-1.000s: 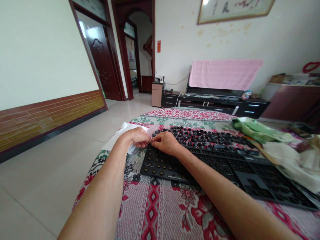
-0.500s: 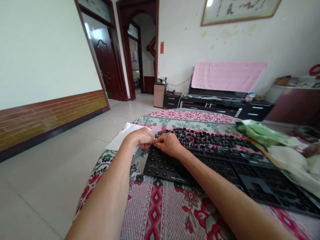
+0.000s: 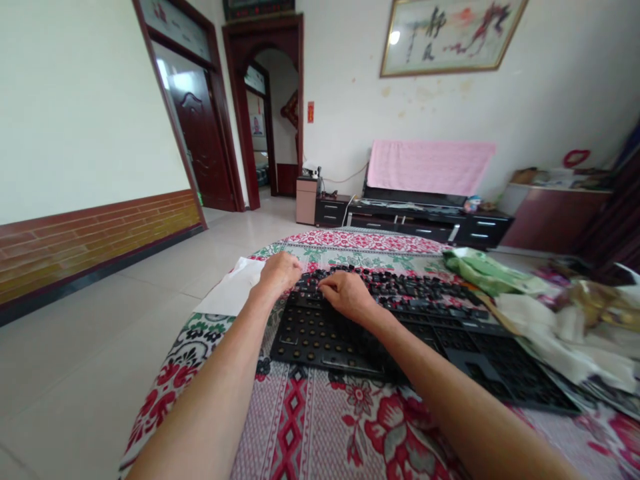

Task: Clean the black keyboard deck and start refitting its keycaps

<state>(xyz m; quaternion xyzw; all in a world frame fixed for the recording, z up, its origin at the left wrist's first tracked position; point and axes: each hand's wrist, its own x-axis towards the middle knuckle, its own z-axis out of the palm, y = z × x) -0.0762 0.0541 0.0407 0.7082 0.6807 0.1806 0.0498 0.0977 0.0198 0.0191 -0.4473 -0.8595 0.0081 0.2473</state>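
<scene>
A black keyboard base [image 3: 313, 337] with its keycaps off lies on the flowered tablecloth, its rows of round key sockets bare. Behind it, many loose black keycaps [image 3: 410, 283] are spread out. Over the base's far left corner, my left hand [image 3: 281, 270] has its fingers curled together; whatever they hold, if anything, is hidden. Just to its right, above the upper left rows, my right hand [image 3: 345, 293] pinches thumb against forefinger. Anything between those fingertips is too small to name. A gap separates the two hands.
White paper [image 3: 233, 287] lies left of the base. On the right are a green cloth or bag [image 3: 493, 270] and a pale crumpled cloth [image 3: 540, 323]. Beyond the round table stands a black cabinet [image 3: 425, 230] with a pink towel [image 3: 430, 165] above it.
My hands were together at the base's upper left corner and have now drawn apart, the left one lifting slightly. The camera view has tilted up and turned a little right.
</scene>
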